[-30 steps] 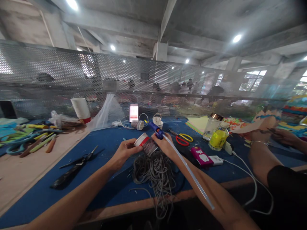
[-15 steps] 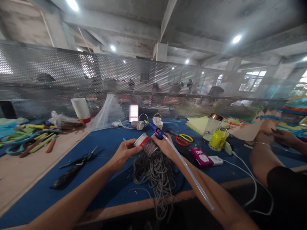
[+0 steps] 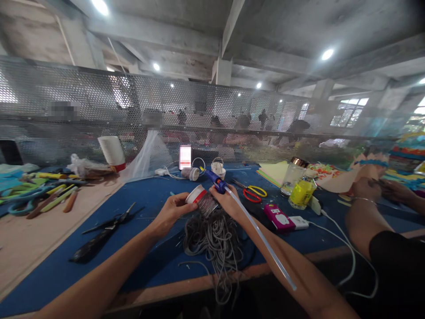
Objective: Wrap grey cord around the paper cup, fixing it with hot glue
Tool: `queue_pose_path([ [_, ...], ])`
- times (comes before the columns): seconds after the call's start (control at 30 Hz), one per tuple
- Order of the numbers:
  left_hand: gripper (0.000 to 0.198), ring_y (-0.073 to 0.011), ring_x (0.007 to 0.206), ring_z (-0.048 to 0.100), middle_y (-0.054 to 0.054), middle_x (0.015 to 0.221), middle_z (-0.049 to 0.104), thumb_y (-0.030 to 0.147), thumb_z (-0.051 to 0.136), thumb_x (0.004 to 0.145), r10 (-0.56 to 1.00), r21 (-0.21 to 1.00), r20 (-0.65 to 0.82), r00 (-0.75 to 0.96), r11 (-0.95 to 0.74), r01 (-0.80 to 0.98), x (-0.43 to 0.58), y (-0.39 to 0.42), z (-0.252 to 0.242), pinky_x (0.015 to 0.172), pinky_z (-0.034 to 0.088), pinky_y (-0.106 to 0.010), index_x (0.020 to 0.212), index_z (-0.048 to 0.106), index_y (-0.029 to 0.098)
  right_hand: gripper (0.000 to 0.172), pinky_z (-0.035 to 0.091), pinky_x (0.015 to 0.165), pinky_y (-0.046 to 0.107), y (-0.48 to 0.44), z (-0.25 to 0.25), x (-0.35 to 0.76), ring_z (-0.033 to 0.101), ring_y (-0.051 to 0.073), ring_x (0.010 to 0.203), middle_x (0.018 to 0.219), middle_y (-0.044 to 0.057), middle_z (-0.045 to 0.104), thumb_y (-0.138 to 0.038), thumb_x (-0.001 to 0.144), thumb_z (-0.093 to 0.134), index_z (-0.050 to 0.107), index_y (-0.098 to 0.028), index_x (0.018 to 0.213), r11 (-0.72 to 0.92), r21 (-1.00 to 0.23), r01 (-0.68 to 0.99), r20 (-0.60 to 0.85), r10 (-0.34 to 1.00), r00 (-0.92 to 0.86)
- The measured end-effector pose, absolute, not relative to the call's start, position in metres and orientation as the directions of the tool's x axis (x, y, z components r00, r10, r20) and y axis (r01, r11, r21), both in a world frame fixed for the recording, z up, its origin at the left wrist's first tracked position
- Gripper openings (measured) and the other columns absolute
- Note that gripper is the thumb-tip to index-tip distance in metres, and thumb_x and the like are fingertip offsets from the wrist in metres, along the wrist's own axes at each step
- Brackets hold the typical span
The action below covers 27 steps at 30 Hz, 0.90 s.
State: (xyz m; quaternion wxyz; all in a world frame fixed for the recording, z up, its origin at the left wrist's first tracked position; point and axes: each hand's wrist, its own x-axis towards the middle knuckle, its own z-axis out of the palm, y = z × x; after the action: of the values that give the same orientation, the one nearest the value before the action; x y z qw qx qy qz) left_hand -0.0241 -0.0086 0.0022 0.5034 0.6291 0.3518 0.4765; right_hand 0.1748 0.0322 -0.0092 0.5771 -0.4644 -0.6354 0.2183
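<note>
Between my hands is a paper cup (image 3: pixel 197 195), tilted on its side, white with a red band and its lower part wrapped in grey cord. My left hand (image 3: pixel 175 208) pinches it near the rim. My right hand (image 3: pixel 227 201) is closed around a blue glue gun (image 3: pixel 217 180), whose yellow nozzle points up and away to the left. From its back a long clear glue stick (image 3: pixel 260 239) slants down over my right forearm. Whether the right fingers also touch the cup is hard to see. Under both hands lies a loose heap of grey cord (image 3: pixel 214 241), trailing over the table edge.
Black scissors (image 3: pixel 106 230) lie left, red-and-yellow scissors (image 3: pixel 254 192) right. Behind stand a cord-wrapped cup (image 3: pixel 190 173), a small white basket (image 3: pixel 218 169) and a lit phone (image 3: pixel 185 157). Jars (image 3: pixel 302 192) and a magenta power bank (image 3: pixel 279 218) are right, beside a co-worker's arm (image 3: pixel 361 217).
My hands, the cup and the glue gun hold almost the same place. At the right, the co-worker's hands have shifted slightly.
</note>
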Motion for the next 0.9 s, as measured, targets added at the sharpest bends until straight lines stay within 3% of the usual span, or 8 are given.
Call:
queue_pose_path([
  [0.9, 0.021, -0.0165, 0.069, 0.059, -0.003, 0.074, 0.068, 0.032, 0.078, 0.071, 0.924, 0.967, 0.254, 0.287, -0.247, -0.06, -0.0244, -0.0078, 0.0019, 0.069, 0.043, -0.028, 0.082, 0.073, 0.015, 0.02, 0.051, 0.076, 0.029, 0.0264, -0.005, 0.1749, 0.068, 0.021, 0.076, 0.076, 0.002, 0.072, -0.039, 0.076, 0.065, 0.071, -0.02, 0.076, 0.453, -0.824, 0.341, 0.511, 0.853, 0.104],
])
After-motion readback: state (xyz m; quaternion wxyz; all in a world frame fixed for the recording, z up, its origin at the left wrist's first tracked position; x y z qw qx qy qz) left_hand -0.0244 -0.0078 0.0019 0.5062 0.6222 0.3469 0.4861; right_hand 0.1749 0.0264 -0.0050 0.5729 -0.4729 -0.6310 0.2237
